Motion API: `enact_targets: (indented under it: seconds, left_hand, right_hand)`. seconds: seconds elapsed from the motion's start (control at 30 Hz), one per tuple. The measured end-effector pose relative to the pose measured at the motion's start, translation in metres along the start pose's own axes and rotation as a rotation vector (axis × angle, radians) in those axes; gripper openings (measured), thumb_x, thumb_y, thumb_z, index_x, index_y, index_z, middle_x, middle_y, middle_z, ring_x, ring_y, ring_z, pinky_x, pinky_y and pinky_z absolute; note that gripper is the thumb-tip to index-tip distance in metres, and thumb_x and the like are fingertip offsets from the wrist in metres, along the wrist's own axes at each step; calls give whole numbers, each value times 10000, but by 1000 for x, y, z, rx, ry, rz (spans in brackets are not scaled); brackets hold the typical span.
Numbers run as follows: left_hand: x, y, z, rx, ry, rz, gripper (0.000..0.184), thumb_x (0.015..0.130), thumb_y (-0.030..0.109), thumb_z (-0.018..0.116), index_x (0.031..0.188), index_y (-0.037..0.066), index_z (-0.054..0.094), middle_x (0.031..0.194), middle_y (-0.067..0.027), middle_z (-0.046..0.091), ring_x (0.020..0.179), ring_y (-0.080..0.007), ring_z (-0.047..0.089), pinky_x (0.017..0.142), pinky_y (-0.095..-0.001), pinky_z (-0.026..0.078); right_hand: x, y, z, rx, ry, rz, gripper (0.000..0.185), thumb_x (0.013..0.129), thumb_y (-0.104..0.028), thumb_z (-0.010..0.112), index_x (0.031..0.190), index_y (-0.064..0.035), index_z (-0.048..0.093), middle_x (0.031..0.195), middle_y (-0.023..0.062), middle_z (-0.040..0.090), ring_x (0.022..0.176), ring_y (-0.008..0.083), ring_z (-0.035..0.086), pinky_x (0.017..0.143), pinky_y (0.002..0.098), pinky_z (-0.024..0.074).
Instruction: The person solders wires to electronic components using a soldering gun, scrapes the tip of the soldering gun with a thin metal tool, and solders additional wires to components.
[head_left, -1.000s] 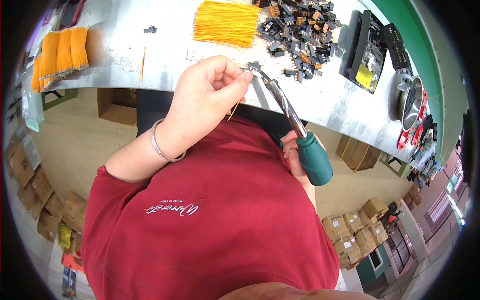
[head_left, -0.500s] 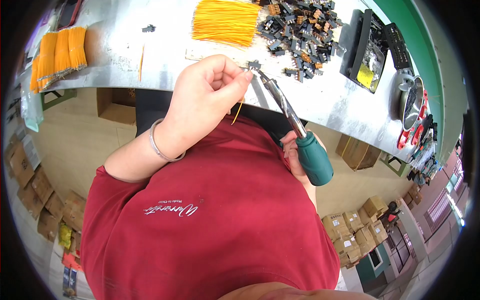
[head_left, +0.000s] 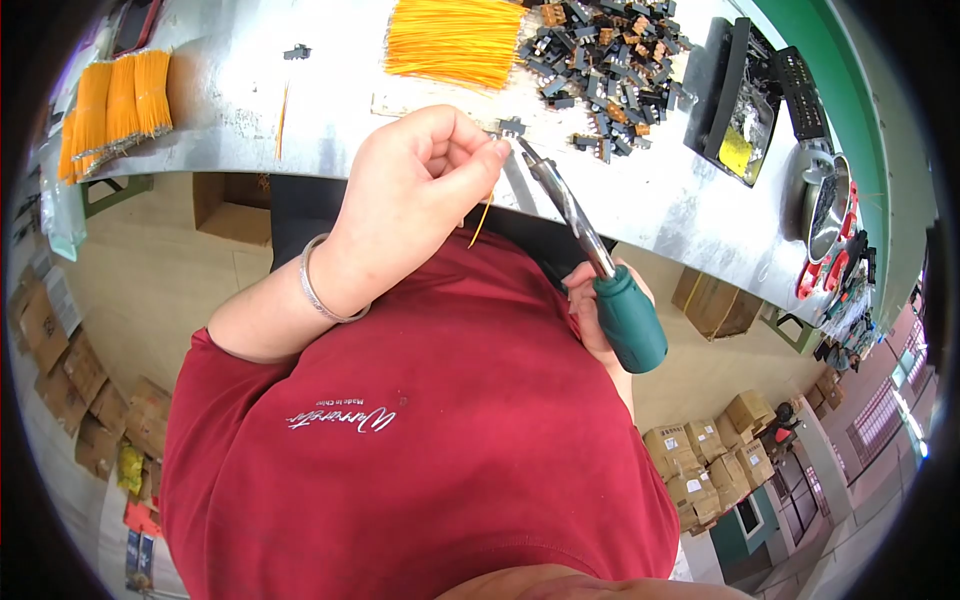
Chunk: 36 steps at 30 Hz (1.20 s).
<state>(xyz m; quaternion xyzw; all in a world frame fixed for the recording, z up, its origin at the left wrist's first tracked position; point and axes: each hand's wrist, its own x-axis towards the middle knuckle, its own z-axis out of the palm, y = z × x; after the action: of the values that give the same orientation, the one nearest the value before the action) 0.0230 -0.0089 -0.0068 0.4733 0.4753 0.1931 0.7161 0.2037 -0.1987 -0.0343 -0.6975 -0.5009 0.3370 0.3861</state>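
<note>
Pinched between the thumb and fingers of my left hand [head_left: 430, 165] is a thin yellow wire [head_left: 482, 222], its tail hanging below the palm. A small black switch [head_left: 511, 126] with metal pins lies just beyond those fingertips, at the near side of the bench. My right hand [head_left: 588, 305] is wrapped round the green handle of a soldering iron [head_left: 628, 318], and the handle hides part of the fingers. The iron's metal shaft slants up-left, its tip close to the switch pins and my left fingertips. Whether the tip touches anything, I cannot tell.
Beyond my hands lie a stack of yellow wires [head_left: 450, 42] and a pile of black switches [head_left: 610, 75]. Wire bundles [head_left: 120, 100], a lone switch [head_left: 297, 52] and a single wire [head_left: 282, 120] are leftward. A black tray [head_left: 730, 110] and a metal pan [head_left: 826, 210] stand rightward.
The soldering iron's tip has shifted slightly right, a little away from my left fingertips. My left hand and the wire's tail have moved only a touch to the right.
</note>
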Motion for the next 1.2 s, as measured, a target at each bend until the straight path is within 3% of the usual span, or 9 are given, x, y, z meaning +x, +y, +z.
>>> enact_targets:
  seconds: [0.2,0.27,0.37,0.47,0.63,0.73,0.9,1.0,1.2]
  left_hand:
    - [0,0,0,19,3,0,134,896,91,657,814,0,603,674,17,593,590,-14,505,528,-176,408]
    - [1,-1,0,17,2,8,135,896,94,658,814,1,604,673,17,592,590,-14,504,529,-177,408]
    - [1,0,-1,19,0,9,137,895,96,659,815,0,603,672,18,591,591,-15,503,531,-177,408]
    - [0,-1,0,20,-3,10,137,895,94,659,815,-1,600,673,18,591,593,-16,504,534,-177,410]
    - [0,-2,1,31,0,12,135,894,88,658,814,-1,597,675,18,592,593,-17,506,534,-179,413]
    - [1,-9,1,41,-4,99,140,939,129,621,841,38,578,673,12,591,502,-3,438,439,-165,323]
    - [1,-11,1,60,-6,108,137,937,134,622,846,41,579,678,11,591,519,-6,457,448,-162,343]
    - [-1,-5,1,70,9,52,154,912,131,643,830,9,596,671,14,589,578,-25,508,501,-185,419]
    - [-2,-9,2,115,13,110,175,921,167,637,849,13,594,679,11,589,570,-30,505,495,-195,429]
  right_hand:
    - [-4,6,3,240,153,97,81,784,-30,692,842,-37,637,781,52,641,633,154,610,585,256,493]
    - [-5,3,3,409,223,230,137,838,-117,712,852,-12,625,777,48,633,622,111,585,579,242,478]
    - [-3,4,-2,631,120,183,311,852,-313,726,898,-39,587,799,97,615,616,104,549,588,238,454]
    - [0,2,5,709,153,47,320,860,-294,665,847,-56,451,875,160,575,506,137,463,515,306,422]
    - [4,2,1,889,159,16,314,863,-285,630,828,-47,429,820,153,542,459,119,424,489,295,390]
    - [3,5,-3,977,140,-30,299,872,-286,606,831,-45,435,821,162,545,458,114,422,488,289,389]
    - [4,-4,-9,992,150,-111,286,877,-287,587,844,-42,442,786,156,546,430,105,402,468,272,381]
    - [-3,-6,-16,1035,179,-81,322,853,-298,688,852,-47,485,833,159,576,487,142,470,516,315,410]
    - [-9,-12,-29,839,221,-364,257,896,-257,592,904,-32,468,839,173,555,460,130,445,469,278,392]
